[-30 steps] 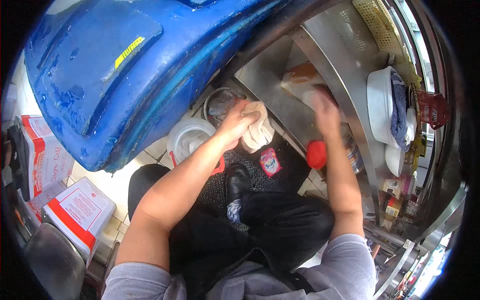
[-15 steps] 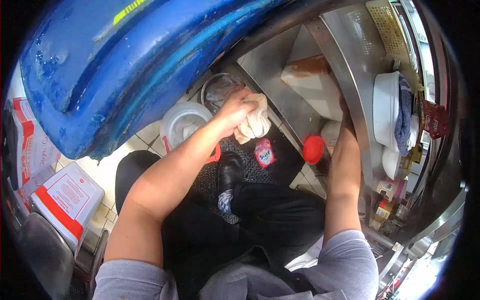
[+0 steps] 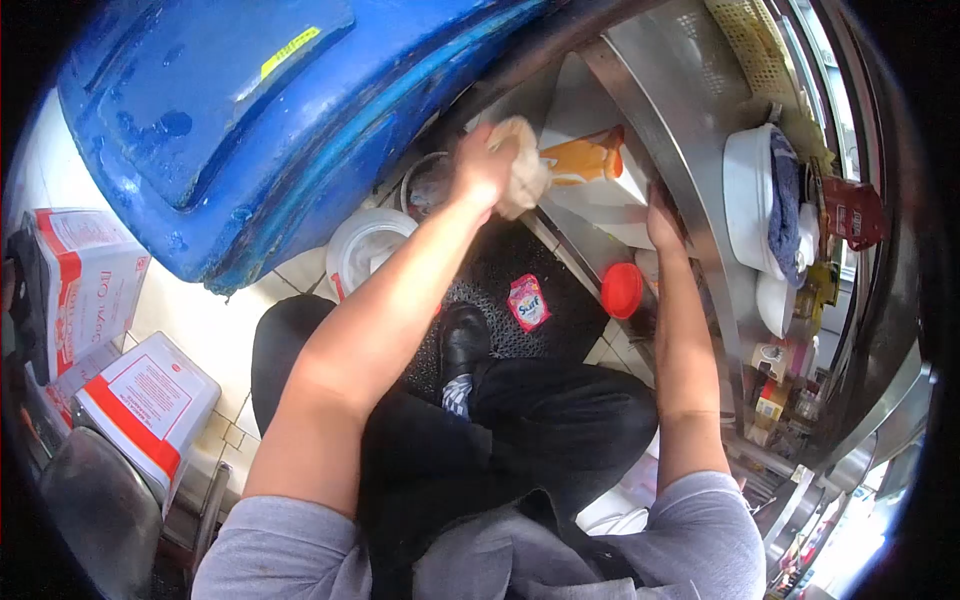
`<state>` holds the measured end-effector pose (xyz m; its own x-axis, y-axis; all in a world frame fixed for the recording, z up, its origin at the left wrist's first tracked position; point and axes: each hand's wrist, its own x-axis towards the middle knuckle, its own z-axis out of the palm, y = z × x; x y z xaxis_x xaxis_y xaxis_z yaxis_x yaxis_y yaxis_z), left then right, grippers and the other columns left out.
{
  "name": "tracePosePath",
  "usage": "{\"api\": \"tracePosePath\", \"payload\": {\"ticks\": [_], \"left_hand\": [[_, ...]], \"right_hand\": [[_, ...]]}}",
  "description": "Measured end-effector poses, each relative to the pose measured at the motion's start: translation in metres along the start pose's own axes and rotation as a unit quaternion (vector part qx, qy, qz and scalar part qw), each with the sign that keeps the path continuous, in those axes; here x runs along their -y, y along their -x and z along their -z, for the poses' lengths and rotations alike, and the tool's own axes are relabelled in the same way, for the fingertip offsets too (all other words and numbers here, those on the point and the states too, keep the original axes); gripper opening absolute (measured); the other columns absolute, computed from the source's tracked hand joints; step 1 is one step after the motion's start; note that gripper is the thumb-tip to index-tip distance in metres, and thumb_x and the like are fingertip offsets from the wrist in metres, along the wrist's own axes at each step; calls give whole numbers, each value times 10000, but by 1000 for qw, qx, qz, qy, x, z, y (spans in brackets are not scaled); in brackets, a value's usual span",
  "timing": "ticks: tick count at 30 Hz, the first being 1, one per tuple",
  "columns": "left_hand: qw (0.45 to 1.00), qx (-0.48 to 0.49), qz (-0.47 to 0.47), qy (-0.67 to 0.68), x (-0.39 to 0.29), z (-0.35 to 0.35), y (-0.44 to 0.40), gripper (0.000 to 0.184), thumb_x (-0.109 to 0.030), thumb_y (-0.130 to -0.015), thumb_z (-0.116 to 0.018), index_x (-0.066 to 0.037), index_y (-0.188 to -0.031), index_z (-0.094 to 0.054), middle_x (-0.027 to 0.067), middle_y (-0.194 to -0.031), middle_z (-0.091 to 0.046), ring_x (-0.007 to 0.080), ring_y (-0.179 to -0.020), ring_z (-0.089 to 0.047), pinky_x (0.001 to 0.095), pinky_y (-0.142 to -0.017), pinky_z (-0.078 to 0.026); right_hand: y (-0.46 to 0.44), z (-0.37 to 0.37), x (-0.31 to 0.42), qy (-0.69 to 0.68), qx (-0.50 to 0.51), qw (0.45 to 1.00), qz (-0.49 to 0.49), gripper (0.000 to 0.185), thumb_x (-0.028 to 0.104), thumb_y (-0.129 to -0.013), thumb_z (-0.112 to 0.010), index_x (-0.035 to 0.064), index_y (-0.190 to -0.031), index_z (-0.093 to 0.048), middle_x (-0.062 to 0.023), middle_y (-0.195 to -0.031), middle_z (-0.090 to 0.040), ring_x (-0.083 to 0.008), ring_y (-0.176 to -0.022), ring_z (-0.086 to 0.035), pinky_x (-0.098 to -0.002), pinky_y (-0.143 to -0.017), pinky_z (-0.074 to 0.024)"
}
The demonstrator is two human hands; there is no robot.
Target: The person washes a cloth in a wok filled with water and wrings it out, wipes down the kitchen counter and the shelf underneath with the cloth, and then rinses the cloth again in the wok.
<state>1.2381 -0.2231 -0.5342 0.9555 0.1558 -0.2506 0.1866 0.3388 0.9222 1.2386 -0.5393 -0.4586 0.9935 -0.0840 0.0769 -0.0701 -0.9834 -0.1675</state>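
My left hand (image 3: 482, 168) is closed around a cream cloth (image 3: 522, 170), blurred by motion, right beside a white container (image 3: 628, 192) with an orange-brown smear (image 3: 592, 160) across its top. The container sits tilted on the steel lower shelf. My right hand (image 3: 662, 222) grips its right edge, the fingers partly hidden against it. Just below, a round red lid or tub (image 3: 622, 290) rests near the shelf edge. Behind my left wrist stands a bucket (image 3: 424, 185) with greyish contents. Close to it is a white round tub (image 3: 362, 245).
A large blue bin (image 3: 250, 130) fills the upper left. A pink Surf packet (image 3: 528, 303) lies on the black mat (image 3: 570, 335) by my shoe. Red-and-white boxes (image 3: 150, 405) stand at left. The upper shelf holds a white basin (image 3: 750, 200) with a blue towel (image 3: 785, 205).
My left hand has lifted the cloth up and right, from above the bucket to beside the white container. The container has turned, showing more of its smear, and my right hand has come into view.
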Motion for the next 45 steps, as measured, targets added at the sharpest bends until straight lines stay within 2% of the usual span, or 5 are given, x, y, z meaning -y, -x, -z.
{"api": "tracePosePath", "payload": {"ticks": [7,15,18,21,45], "left_hand": [[972,-80,-217,-38,-63,-86,-21,205,-157,-841,-638,9,-933,-717,238,-959,-698,414,-932,-661,452,-823,-511],[959,195,-41,-202,-97,-93,2,269,-209,-833,-583,-17,-950,-731,240,-1016,-699,379,-1005,-663,443,-867,-518],[824,229,-339,-392,-71,-91,-38,352,-262,-871,-584,-27,-1109,-692,220,-1181,-656,392,-1043,-644,463,-899,-516],[912,170,-195,-318,-67,-93,-45,346,-290,-887,-586,-59,-1116,-704,192,-1198,-659,382,-1078,-636,448,-927,-509],[922,157,-230,-270,-50,-88,47,310,-179,-777,-653,-108,-1062,-752,284,-1209,-613,417,-1037,-649,441,-941,-511]], "right_hand": [[3,-10,-1,-25,-1,999,-24,544,439,-1015,-420,61,-1397,-509,-207,-1493,-442,-402,-1394,-377,-451,-1154,-275],[7,7,15,23,12,999,33,496,423,-1000,-457,81,-1344,-564,-193,-1402,-540,-411,-1303,-477,-470,-1110,-339],[9,5,20,22,-23,999,-6,511,406,-1015,-422,76,-1394,-515,-207,-1487,-449,-391,-1386,-394,-450,-1159,-281],[7,2,16,18,-4,1000,-3,528,432,-1003,-433,68,-1372,-530,-213,-1477,-458,-397,-1377,-403,-450,-1148,-293],[8,7,37,2,-68,997,-21,534,469,-980,-468,45,-1279,-597,-220,-1318,-588,-414,-1226,-536,-483,-1048,-395]]}}
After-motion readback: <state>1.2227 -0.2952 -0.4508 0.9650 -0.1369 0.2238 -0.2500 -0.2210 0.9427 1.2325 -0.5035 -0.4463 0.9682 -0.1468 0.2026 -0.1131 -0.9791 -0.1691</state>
